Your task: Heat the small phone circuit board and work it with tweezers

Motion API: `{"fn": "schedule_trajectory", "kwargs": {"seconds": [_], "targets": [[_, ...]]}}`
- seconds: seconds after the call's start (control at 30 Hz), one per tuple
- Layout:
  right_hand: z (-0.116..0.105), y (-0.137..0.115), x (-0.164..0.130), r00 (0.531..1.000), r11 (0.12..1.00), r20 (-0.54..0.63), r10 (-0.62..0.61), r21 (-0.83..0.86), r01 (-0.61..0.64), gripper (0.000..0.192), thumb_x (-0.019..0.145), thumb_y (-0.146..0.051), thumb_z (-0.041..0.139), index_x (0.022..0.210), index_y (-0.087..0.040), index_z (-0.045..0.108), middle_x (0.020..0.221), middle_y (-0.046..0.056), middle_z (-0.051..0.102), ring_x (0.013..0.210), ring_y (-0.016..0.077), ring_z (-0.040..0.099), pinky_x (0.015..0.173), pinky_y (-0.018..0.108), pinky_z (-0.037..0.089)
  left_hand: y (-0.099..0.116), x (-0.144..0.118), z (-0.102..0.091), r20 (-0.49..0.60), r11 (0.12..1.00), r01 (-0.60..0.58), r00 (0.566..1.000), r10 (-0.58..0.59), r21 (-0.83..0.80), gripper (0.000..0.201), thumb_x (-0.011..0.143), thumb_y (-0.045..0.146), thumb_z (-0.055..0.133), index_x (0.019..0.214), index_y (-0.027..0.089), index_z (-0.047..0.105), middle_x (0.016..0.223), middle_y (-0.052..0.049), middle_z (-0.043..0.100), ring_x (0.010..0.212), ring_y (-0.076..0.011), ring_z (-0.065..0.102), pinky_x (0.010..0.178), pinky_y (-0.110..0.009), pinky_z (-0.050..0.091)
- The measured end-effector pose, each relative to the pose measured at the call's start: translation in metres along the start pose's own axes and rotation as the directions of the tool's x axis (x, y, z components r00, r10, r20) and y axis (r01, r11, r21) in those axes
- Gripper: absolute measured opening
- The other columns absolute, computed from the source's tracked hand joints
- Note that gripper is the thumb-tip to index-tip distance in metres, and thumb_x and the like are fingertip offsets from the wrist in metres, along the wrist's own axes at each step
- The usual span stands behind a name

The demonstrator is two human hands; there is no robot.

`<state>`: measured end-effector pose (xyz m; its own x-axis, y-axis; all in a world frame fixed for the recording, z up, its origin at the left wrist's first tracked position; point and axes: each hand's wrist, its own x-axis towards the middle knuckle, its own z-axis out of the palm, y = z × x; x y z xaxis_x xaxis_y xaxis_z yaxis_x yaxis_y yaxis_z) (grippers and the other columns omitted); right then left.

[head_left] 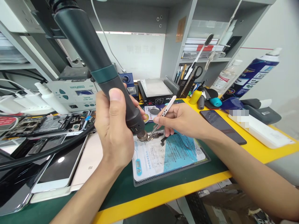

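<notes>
Just below the left grip (114, 124), near the nozzle (142, 136) of the hot-air gun (93, 53) it is wrapped around, a small part (159, 135) lies on the pad (149, 171) atop the worktop (163, 195). Closed in a pinch, the right grip (181, 119) holds tweezers (167, 109), their tips down beside the nozzle; whether they bite on anything cannot be told. The part looks light, thin and fragile, better lifted by an edge with the tips than with fingers. The gun seems bulky but stiff, best held by its barrel, clear of the metal nozzle, which may be hot. Slim, springy and perhaps slick, the tweezers suit a pinch midway along.

Beyond the right grip, a black pen holder (187, 86) carries scissors (198, 72) and a toothbrush (196, 59). Nearer that grip stands a yellow bottle (195, 95), its contents hidden; farther right are a clear bottle (225, 77), its fill hard to judge, and a blue spray can (252, 74). Left of the left grip stands an opaque white bottle (52, 99).
</notes>
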<state>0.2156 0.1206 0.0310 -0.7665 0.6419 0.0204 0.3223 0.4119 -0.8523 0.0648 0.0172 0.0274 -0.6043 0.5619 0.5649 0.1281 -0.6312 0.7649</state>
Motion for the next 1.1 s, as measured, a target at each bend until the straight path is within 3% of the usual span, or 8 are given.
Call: {"fn": "schedule_trajectory", "kwargs": {"seconds": [0.67, 1.1], "targets": [[-0.0008, -0.0019, -0.0013, 1.000, 0.999, 0.008, -0.004, 0.038, 0.003, 0.037, 0.087, -0.049, 0.074, 0.079, -0.013, 0.077, 0.060, 0.005, 0.073, 0.051, 0.0142, 0.065, 0.049, 0.022, 0.052, -0.0010, 0.0005, 0.0029, -0.031, 0.999, -0.037, 0.999, 0.037, 0.012, 0.040, 0.100, 0.054, 0.053, 0.109, 0.016, 0.060, 0.078, 0.000, 0.062, 0.056, -0.0170, 0.065, 0.050, -0.035, 0.060], [-0.0007, -0.0021, -0.0023, 1.000, 0.999, 0.012, 0.000, 0.039, 0.000, 0.034, 0.087, -0.048, 0.075, 0.085, -0.014, 0.078, 0.060, 0.004, 0.073, 0.051, 0.0135, 0.064, 0.048, 0.021, 0.050, 0.0012, 0.0005, 0.0025, -0.029, 1.000, -0.011, 1.000, 0.012, 0.012, 0.039, 0.100, 0.054, 0.053, 0.107, 0.017, 0.059, 0.078, -0.001, 0.060, 0.056, -0.0181, 0.065, 0.052, -0.036, 0.059]]}}
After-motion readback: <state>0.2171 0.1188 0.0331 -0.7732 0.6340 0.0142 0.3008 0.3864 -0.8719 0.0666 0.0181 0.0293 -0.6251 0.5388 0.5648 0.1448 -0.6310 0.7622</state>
